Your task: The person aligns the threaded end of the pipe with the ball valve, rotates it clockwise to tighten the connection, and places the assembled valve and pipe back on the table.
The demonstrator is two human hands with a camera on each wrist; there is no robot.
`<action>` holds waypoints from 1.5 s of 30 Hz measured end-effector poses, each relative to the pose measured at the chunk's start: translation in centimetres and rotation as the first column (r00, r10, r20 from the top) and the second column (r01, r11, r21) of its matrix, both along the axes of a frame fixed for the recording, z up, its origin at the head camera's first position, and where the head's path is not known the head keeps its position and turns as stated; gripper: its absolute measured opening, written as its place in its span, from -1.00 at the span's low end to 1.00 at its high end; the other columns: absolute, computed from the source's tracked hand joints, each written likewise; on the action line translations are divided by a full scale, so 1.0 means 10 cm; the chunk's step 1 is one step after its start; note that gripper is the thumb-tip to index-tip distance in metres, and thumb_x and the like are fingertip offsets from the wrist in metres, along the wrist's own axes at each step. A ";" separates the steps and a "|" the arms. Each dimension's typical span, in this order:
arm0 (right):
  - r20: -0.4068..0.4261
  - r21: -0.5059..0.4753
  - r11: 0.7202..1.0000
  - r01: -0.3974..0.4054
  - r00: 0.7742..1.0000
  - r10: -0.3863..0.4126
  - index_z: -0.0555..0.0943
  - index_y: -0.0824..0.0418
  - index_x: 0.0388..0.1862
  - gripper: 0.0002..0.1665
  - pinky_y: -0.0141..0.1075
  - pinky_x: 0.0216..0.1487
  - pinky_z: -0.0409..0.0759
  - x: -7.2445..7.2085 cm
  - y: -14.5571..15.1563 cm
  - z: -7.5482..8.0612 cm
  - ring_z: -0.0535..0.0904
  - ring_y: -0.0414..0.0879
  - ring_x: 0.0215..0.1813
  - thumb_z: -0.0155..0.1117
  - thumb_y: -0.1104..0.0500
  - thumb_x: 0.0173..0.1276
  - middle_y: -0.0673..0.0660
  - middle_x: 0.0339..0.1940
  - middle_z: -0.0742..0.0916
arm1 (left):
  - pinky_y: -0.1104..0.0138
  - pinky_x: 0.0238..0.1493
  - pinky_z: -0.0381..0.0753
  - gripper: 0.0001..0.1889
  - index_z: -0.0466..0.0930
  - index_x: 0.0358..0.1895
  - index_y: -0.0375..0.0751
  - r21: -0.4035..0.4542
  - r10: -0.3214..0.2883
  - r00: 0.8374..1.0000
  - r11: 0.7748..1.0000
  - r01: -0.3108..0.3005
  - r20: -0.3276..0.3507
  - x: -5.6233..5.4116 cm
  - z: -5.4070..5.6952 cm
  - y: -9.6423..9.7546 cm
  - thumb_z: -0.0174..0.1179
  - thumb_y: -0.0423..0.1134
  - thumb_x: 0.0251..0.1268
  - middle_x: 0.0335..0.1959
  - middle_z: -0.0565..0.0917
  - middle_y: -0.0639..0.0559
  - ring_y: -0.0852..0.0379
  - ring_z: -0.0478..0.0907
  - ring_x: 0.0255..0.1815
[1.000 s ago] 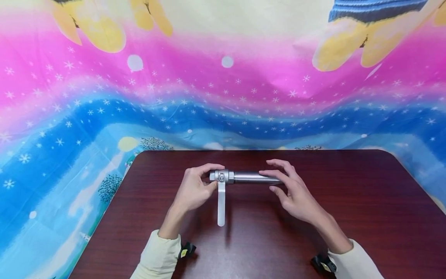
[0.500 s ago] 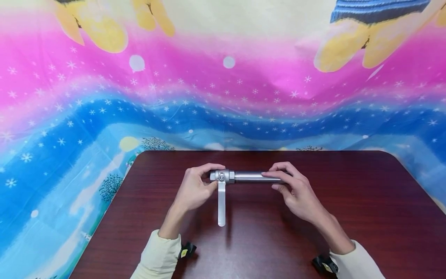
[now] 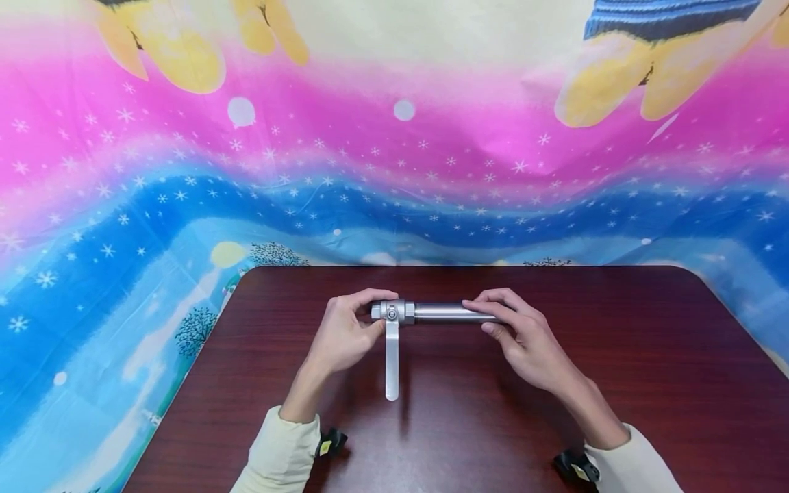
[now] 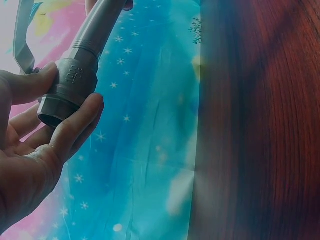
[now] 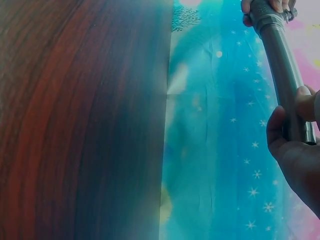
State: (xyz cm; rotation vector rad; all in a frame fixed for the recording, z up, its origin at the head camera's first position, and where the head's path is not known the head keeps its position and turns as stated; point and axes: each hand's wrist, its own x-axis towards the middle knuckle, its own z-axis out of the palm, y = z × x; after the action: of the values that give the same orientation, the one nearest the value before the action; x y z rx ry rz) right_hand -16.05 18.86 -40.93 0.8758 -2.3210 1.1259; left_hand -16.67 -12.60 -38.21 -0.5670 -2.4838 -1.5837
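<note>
A metal ball valve (image 3: 392, 311) with a long flat lever handle (image 3: 392, 363) is held above the table, its lever pointing toward me in the head view. My left hand (image 3: 345, 334) grips the valve body between thumb and fingers; the left wrist view shows the valve's open threaded end (image 4: 54, 111) facing the palm. From the valve's other end a straight steel pipe (image 3: 444, 313) extends to the right, joined at the hex end. My right hand (image 3: 527, 342) holds the pipe near its far end, thumb below and fingers above. That far end is hidden by the fingers in the head view.
Below the hands lies a dark red-brown wooden table (image 3: 468, 418). A colourful printed cloth (image 3: 394, 171) hangs behind it and along its sides. Black wrist cameras sit at the left cuff (image 3: 331, 442) and the right cuff (image 3: 576, 468).
My right hand's fingers, looser and more spread a second ago, have closed round the pipe and shifted slightly right. The left hand and the valve stay nearly still.
</note>
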 end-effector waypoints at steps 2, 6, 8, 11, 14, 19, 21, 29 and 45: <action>-0.003 0.008 1.000 0.004 1.000 -0.004 0.75 0.11 0.29 -0.40 -0.51 -0.06 0.46 0.00 0.00 0.00 0.54 -0.28 0.00 0.37 0.55 0.35 0.02 0.16 0.69 | 0.26 -0.20 0.79 -0.55 0.78 0.14 -0.22 0.006 -0.005 1.000 1.000 0.005 0.001 0.00 0.00 0.00 0.30 -0.62 0.20 -0.08 0.82 -0.20 0.10 0.73 -0.27; 0.010 0.030 0.999 0.012 1.000 -0.012 0.72 0.11 0.32 -0.44 -0.47 -0.05 0.44 0.00 0.00 -0.01 0.52 -0.28 -0.01 0.31 0.51 0.43 0.02 0.17 0.68 | 0.17 -0.19 0.80 -0.54 0.79 0.14 -0.19 0.010 -0.010 1.000 1.000 0.010 0.000 0.01 0.01 0.01 0.31 -0.62 0.20 -0.09 0.82 -0.19 0.12 0.72 -0.27; 0.023 0.042 0.999 0.018 1.000 -0.019 0.70 0.08 0.35 -0.44 -0.45 -0.02 0.43 0.01 0.00 -0.01 0.51 -0.27 0.02 0.29 0.49 0.46 0.01 0.17 0.67 | 0.16 -0.19 0.80 -0.54 0.79 0.14 -0.20 0.009 -0.012 1.000 1.000 0.012 0.000 0.01 0.01 0.01 0.31 -0.63 0.20 -0.10 0.82 -0.18 0.13 0.72 -0.27; 0.033 0.058 0.998 0.033 0.999 -0.035 0.66 0.02 0.40 -0.40 -0.44 0.02 0.41 0.03 -0.02 -0.02 0.49 -0.22 0.12 0.36 0.43 0.45 0.03 0.23 0.63 | 0.18 -0.19 0.79 -0.55 0.79 0.14 -0.20 0.006 -0.010 1.000 1.000 0.010 -0.001 0.01 0.01 0.01 0.32 -0.62 0.20 -0.09 0.82 -0.18 0.14 0.71 -0.27; 0.019 0.056 0.998 0.038 0.999 -0.040 0.64 0.02 0.41 -0.31 -0.46 0.09 0.37 0.04 -0.04 -0.02 0.45 -0.12 0.28 0.45 0.45 0.35 0.10 0.34 0.58 | 0.21 -0.17 0.80 -0.55 0.79 0.13 -0.19 0.004 -0.001 1.000 1.000 0.001 -0.004 0.01 0.01 0.01 0.32 -0.62 0.20 -0.09 0.82 -0.18 0.13 0.71 -0.27; -0.048 0.001 1.000 0.022 0.999 -0.022 0.74 0.07 0.25 -0.28 -0.52 0.24 0.33 0.03 -0.07 -0.03 0.44 -0.03 0.35 0.47 0.61 0.18 0.17 0.32 0.58 | 0.31 -0.15 0.79 -0.54 0.80 0.13 -0.18 0.003 0.010 1.000 1.000 -0.010 -0.004 0.00 0.01 0.01 0.33 -0.62 0.19 -0.08 0.82 -0.17 0.10 0.73 -0.25; -0.067 -0.017 1.000 0.024 0.997 -0.026 0.77 0.06 0.18 -0.30 -0.52 0.16 0.38 0.02 -0.07 -0.03 0.47 -0.10 0.25 0.46 0.64 0.16 0.14 0.23 0.60 | 0.34 -0.16 0.78 -0.54 0.79 0.14 -0.19 0.004 0.006 1.000 1.000 -0.006 -0.003 -0.01 0.01 0.01 0.33 -0.61 0.20 -0.07 0.82 -0.17 0.09 0.73 -0.25; -0.046 -0.029 0.999 0.031 0.998 -0.033 0.80 0.04 0.13 -0.34 -0.50 -0.09 0.45 0.01 -0.03 -0.02 0.50 -0.23 0.07 0.47 0.63 0.18 0.05 0.11 0.63 | 0.32 -0.17 0.78 -0.55 0.79 0.15 -0.21 0.012 -0.014 1.000 1.000 0.014 -0.002 -0.01 0.01 0.02 0.33 -0.61 0.21 -0.07 0.81 -0.18 0.07 0.72 -0.26; -0.037 -0.016 1.000 0.009 0.999 -0.010 0.77 0.08 0.27 -0.37 -0.50 -0.16 0.45 -0.01 -0.02 -0.03 0.53 -0.21 -0.01 0.40 0.57 0.30 0.03 0.15 0.67 | 0.37 -0.22 0.75 -0.55 0.79 0.15 -0.22 0.017 -0.003 1.000 1.000 0.003 0.003 0.01 0.02 0.00 0.32 -0.61 0.20 -0.09 0.82 -0.19 0.08 0.72 -0.30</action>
State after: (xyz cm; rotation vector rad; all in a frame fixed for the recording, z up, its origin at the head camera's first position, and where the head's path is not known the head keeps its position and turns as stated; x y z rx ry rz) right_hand -16.14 18.67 -41.21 0.8715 -2.2807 1.1134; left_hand -16.58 -12.57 -38.05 -0.5662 -2.4703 -1.6068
